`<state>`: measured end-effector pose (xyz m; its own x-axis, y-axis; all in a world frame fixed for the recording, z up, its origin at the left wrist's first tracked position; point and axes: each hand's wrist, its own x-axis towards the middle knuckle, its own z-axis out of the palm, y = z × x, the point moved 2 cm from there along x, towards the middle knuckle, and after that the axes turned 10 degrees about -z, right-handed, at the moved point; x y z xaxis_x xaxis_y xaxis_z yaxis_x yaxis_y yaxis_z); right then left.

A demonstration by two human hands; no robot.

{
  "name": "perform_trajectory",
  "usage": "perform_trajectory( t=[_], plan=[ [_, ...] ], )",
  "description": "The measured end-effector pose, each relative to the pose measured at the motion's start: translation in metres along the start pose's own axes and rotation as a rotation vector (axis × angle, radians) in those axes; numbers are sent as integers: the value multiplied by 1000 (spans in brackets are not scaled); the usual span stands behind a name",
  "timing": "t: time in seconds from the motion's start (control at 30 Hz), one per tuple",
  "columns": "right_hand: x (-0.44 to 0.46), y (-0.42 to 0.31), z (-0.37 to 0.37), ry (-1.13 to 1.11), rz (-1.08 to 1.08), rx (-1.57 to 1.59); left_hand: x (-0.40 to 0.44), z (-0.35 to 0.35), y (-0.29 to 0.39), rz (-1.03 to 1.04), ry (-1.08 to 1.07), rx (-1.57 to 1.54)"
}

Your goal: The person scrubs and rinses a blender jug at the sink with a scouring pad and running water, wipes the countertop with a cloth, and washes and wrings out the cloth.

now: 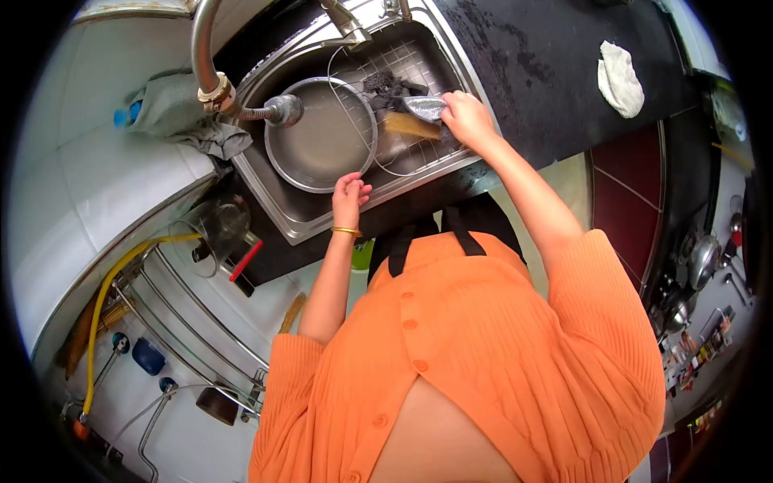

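A round metal basin (322,133) with cloudy water in it stands in the left part of the steel sink (282,217). At the basin's near rim is my left hand (350,197), its fingers curled and closed over the edge. My right hand (467,119) pinches one end of a silvery scouring pad (423,108) above the right part of the sink. Just below that pad lies a yellowish-brown sponge or brush (412,125), partly covered. Dark, crumpled scrubbers (386,84) rest behind it on a wire rack (415,60).
A flexible faucet spout (283,110) hangs over the basin, and a mixer tap (348,28) stands behind. On the dark counter (531,80) lies a white cloth (620,79). A grey cloth (181,113) drapes at left, near a clear jug (221,233) with a red handle.
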<state>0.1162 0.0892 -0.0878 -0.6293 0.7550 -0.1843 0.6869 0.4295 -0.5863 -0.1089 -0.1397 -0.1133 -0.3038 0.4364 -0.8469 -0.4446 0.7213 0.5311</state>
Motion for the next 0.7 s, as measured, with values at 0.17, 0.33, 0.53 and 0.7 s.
perform_trajectory(
  t=[0.17, 0.33, 0.53, 0.7],
  plan=[
    [-32, 1, -46, 179, -51, 66, 3, 2, -5, -10, 30, 2],
    [-72, 90, -104, 509, 198, -31, 3, 9, 0, -9, 65, 20],
    [-111, 249, -177, 748, 494, -477, -5, 54, 8, 115, 56, 76],
    [-110, 294, -199, 446, 833, -503, -3, 69, -2, 104, -29, 50]
  ],
)
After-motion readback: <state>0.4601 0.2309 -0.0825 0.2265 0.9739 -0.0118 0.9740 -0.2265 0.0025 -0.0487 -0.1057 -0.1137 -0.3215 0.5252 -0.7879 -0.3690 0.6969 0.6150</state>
